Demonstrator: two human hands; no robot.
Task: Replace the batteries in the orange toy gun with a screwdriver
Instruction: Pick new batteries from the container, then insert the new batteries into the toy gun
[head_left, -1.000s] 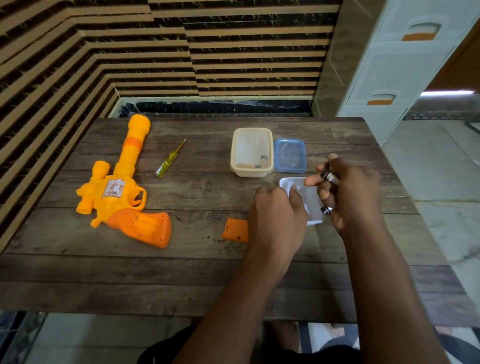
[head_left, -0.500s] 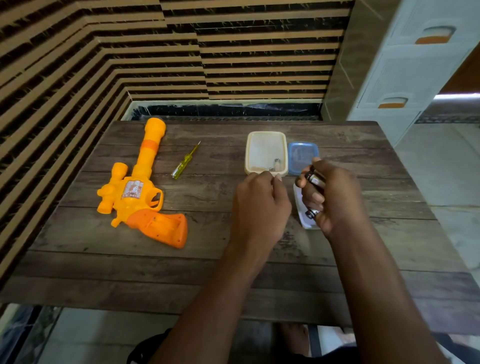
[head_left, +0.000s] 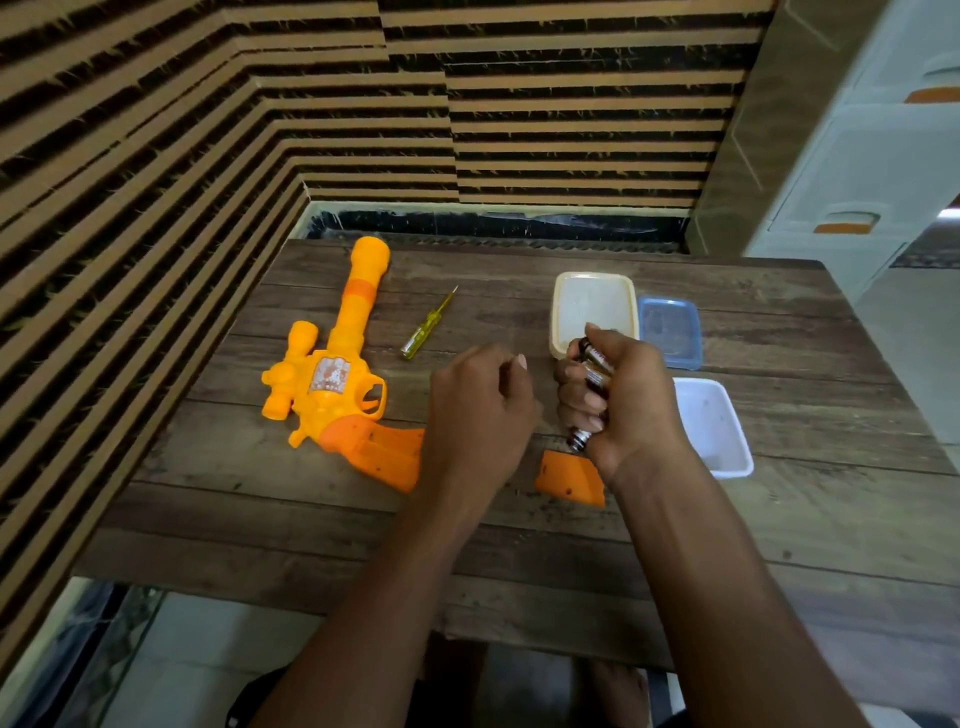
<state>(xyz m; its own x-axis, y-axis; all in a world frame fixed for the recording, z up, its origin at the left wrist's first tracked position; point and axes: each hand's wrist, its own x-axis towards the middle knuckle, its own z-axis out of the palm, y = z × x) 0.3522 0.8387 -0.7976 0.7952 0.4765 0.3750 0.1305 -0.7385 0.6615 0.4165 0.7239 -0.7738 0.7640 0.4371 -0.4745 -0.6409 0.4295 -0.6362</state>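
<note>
The orange toy gun (head_left: 332, 384) lay on its side at the left of the wooden table (head_left: 779, 519), its grip pointing toward the near centre, with the battery cover (head_left: 570, 478) off and lying apart just near of the hands, so the unscrewing looked done while loading and refastening remained. The right hand (head_left: 626, 402) was clenched around batteries (head_left: 595, 371); the left hand (head_left: 480, 410) hovered loosely curled, holding nothing visible. The screwdriver (head_left: 428, 325) rested untouched between the gun and the cream container (head_left: 595, 306). Compared with half a second earlier, the left hand had drawn back from the cream container, uncovering the cover and the white tray (head_left: 714, 426) at the right.
</note>
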